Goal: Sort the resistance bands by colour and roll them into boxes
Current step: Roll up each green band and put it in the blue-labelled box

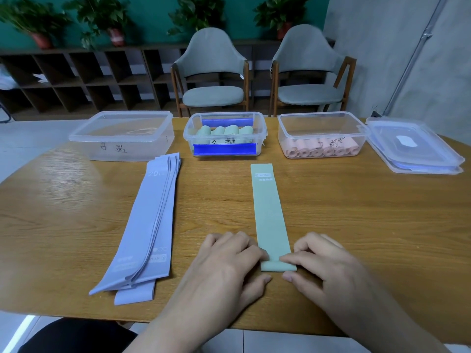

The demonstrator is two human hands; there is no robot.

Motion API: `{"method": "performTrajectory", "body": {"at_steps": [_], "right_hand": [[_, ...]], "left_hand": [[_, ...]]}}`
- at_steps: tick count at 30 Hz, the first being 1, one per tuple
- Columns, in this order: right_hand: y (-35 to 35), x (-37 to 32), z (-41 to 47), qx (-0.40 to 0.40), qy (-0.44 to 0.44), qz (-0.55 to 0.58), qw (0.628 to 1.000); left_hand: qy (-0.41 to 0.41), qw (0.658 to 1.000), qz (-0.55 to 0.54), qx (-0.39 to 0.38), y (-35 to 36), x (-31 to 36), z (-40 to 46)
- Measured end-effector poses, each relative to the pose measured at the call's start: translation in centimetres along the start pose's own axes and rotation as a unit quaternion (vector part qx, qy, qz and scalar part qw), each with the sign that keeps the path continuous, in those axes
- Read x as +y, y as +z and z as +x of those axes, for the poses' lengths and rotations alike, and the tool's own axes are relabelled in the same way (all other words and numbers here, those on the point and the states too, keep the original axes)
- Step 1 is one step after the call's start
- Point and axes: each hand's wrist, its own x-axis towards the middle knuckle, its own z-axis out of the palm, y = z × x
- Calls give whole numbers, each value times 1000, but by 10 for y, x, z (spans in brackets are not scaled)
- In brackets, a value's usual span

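Hands (277, 263) pinch green band's (270, 212) folded near end

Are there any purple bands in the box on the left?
No, the left box holds no bands; the purple bands lie flat in a pile on the table in front of it.

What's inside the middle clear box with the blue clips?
The middle box holds four rolled green bands in a row. The front blue clip and a handwritten label cover their lower parts, so anything beneath stays unseen.
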Motion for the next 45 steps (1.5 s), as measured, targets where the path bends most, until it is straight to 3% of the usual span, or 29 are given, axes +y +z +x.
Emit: {"method": "performTrajectory", "body": {"at_steps": [12, 45], "right_hand": [[-2, -4, -1, -13, 4, -31, 999], [-1, 3, 0, -8, 12, 36, 999]], "left_hand": [[10, 1000, 10, 4, -2, 2, -1], [-4, 1000, 1, 2, -3, 2, 1]]}}
